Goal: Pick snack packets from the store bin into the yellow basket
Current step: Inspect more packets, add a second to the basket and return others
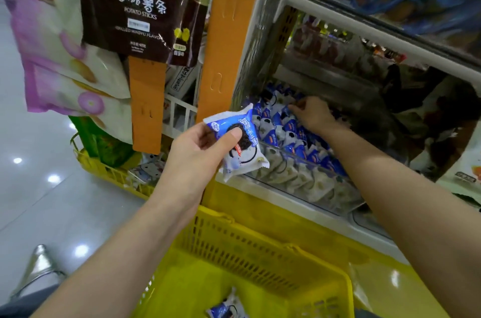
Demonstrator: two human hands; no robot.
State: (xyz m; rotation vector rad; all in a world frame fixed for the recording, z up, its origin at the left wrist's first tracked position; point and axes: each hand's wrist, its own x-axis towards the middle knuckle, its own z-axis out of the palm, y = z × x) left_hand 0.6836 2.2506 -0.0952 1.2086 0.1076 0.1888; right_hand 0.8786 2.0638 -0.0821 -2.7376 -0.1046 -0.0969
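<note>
While your left hand [200,153] pinches one snack packet [240,145] (likely light, soft, crushable; hold by its sealed edge), your right hand [316,114] touches store bin [307,161] stock at two o'clock, grip untellable. Yellow basket [260,235]: six o'clock, second packet [226,310] inside.

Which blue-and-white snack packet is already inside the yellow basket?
The packet at the bottom edge of the view, lying on the basket floor. The left hand holds a second packet; the rest stand in the bin.
</note>
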